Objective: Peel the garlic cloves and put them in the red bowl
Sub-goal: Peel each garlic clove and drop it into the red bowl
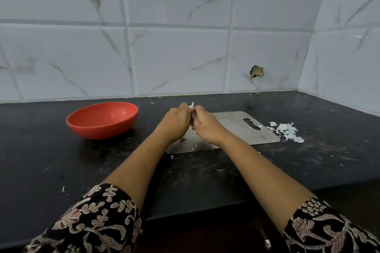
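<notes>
Above the near left part of the steel board (236, 129), the left hand (177, 121) and the right hand (205, 127) meet knuckle to knuckle. Both have their fingers curled in, pinching one garlic clove (192, 114) between them. Only a sliver of the clove shows in the gap, and a flap of white skin (192, 104) stands up from its top. The step in hand looks like stripping that skin. To do it well, one hand should hold the clove steady by its sides while the other takes the loose flap close to where it joins and draws it down the length in one strip. Picking at the flap would likely leave crumbs, and a hard squeeze would likely bruise the flesh, so the hold should be firm but light. Working low over the board should let the waste fall there rather than on the black counter (61, 160). The red bowl (98, 129) sits on the counter to the left of the board, well apart from the hands. No clove can be seen in the part of its inside that shows, so the bare clove has a clear reach leftward to make. A heap of peels (287, 132) lies just off the board's right edge, beside the handle slot (251, 124). New skin is best dropped to that side, away from the bowl.
</notes>
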The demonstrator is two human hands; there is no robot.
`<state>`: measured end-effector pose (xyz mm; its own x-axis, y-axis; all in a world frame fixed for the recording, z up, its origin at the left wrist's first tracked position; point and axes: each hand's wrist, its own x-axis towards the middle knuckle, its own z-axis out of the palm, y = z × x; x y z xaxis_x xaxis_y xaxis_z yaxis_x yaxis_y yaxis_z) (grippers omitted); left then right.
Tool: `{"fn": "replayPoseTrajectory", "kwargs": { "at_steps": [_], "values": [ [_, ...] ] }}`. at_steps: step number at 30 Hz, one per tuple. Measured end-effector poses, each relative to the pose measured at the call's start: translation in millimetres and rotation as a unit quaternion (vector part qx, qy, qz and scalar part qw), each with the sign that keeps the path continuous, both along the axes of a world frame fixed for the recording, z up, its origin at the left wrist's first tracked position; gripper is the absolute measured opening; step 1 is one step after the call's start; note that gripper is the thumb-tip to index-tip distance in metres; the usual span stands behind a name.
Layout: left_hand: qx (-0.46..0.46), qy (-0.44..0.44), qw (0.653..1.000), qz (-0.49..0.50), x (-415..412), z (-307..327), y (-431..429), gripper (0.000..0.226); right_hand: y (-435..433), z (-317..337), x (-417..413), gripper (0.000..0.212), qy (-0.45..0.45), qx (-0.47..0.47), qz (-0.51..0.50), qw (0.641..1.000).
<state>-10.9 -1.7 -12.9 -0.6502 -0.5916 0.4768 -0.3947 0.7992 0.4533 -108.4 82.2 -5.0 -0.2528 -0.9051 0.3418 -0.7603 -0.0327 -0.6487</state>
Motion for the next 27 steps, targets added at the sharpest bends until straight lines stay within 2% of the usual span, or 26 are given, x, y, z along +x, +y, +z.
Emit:
{"fn": "replayPoseTrajectory", "kwargs": {
  "at_steps": [2,4,6,9,13,15,18,19,23,27],
  "values": [
    [0.021,0.039,0.999,-0.003,-1.3,-0.7,-1.0,0.031,-2.2,-1.5,-2.1,0.019,-0.104,-0.009,0.015,0.994],
    [0.048,0.074,0.996,0.005,-3.3,-1.0,-1.2,0.031,-3.2,-3.5,-2.9,0.025,-0.193,0.005,0.032,0.981],
    [0.065,0.098,0.993,0.007,-5.0,-0.9,-0.4,0.028,-2.1,-2.6,-4.2,0.031,-0.234,-0.009,0.027,0.972],
    [0.055,0.103,0.993,-0.018,-4.9,-1.2,0.5,0.028,-0.4,-0.7,-10.5,0.028,-0.247,-0.058,0.004,0.967],
    [0.053,0.107,0.992,-0.041,-3.1,2.5,3.7,0.027,0.5,-0.7,-9.5,0.029,-0.285,-0.057,0.019,0.957],
    [0.089,0.114,0.988,-0.061,-1.9,5.1,3.9,0.027,0.7,0.3,-10.1,0.028,-0.276,-0.049,0.015,0.960],
    [0.192,0.141,0.964,-0.116,3.3,6.7,2.1,0.025,0.6,1.4,-13.6,0.026,-0.249,-0.030,0.007,0.968],
    [0.198,0.139,0.963,-0.122,4.5,6.9,2.0,0.025,0.4,0.9,-13.4,0.026,-0.246,-0.026,0.006,0.969],
    [0.095,0.119,0.984,-0.089,1.9,6.9,4.0,0.019,-0.1,1.4,-10.2,0.028,-0.250,-0.031,-0.006,0.968],
    [0.008,0.110,0.991,-0.073,-1.7,3.0,0.4,0.017,2.7,4.9,-9.7,0.028,-0.260,-0.038,-0.012,0.965]
  ]
}}
